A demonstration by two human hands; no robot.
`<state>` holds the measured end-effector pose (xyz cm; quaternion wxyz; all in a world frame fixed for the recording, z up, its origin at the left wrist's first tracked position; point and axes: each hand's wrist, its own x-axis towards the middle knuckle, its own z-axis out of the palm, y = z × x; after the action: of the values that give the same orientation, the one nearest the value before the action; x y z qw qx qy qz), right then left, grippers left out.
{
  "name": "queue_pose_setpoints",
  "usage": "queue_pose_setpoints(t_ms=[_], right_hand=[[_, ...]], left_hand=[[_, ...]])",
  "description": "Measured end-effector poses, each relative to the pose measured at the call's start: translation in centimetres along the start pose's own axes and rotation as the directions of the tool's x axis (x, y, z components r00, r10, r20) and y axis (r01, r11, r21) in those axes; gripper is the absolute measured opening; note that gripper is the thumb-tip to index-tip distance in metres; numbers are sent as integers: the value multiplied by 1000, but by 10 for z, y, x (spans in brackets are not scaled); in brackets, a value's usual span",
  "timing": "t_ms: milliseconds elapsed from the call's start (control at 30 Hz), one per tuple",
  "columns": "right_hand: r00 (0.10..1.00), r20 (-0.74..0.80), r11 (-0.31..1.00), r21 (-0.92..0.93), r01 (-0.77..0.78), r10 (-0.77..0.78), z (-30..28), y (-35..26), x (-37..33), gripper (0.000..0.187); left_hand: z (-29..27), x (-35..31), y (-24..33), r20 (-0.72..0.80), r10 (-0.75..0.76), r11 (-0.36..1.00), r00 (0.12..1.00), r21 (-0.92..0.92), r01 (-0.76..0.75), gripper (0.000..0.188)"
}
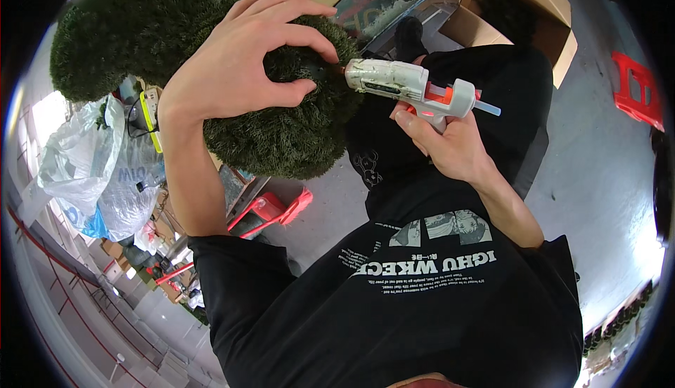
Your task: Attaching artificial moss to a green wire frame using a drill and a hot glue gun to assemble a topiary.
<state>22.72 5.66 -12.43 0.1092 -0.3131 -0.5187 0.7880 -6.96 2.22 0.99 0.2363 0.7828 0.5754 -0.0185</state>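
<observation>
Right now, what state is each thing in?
Left hand: fingers curled on the green topiary, pinching at a dark spot.
Right hand: gripping the glue gun.
Glue gun: held level, nozzle at the topiary.
Topiary: lifted, steadied by left hand.
Cardboard box: open.
Plastic bag: crumpled.

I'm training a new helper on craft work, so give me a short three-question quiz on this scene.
1. True or false: the right hand holds the glue gun.
2. What does the left hand grip? A) the plastic bag B) the green topiary C) the cardboard box
3. Fill in: the gun's nozzle points at the ___.

Key:
1. True; the fingers wrap its handle.
2. B; the fingers and thumb pinch a dark spot on its fuzzy surface.
3. Topiary, close to the left hand's fingertips.
</observation>
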Motion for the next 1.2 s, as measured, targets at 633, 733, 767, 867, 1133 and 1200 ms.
queue_pose_setpoints(t_ms=[633, 733, 767, 867, 1133, 1200], right_hand=[[995, -63, 983, -171, 63, -74, 8, -6, -2, 28], [993, -47, 977, -190, 94, -105, 12, -7, -3, 29], [994, -35, 978, -184, 97, -105, 14, -9, -3, 29], [995, -64, 977, -204, 63, -77, 10, -8, -2, 28], [990, -53, 964, -239, 114, -130, 11, -7, -2, 27], [994, -49, 969, -229, 88, -102, 12, -9, -3, 27]], left_hand=[[1, 7, 0, -20, 54, 998, 998, 45, -53, 40], [-5, 0, 4, -15, 29, 998, 999, 53, -28, 40], [-7, -4, 6, -13, 19, 998, 1000, 60, -18, 40], [0, 5, 0, -24, 50, 998, 998, 41, -49, 40], [-22, 6, 22, 104, -36, 999, 994, 0, 36, 38], [-18, 3, 18, 110, -40, 999, 993, 23, 37, 38]])
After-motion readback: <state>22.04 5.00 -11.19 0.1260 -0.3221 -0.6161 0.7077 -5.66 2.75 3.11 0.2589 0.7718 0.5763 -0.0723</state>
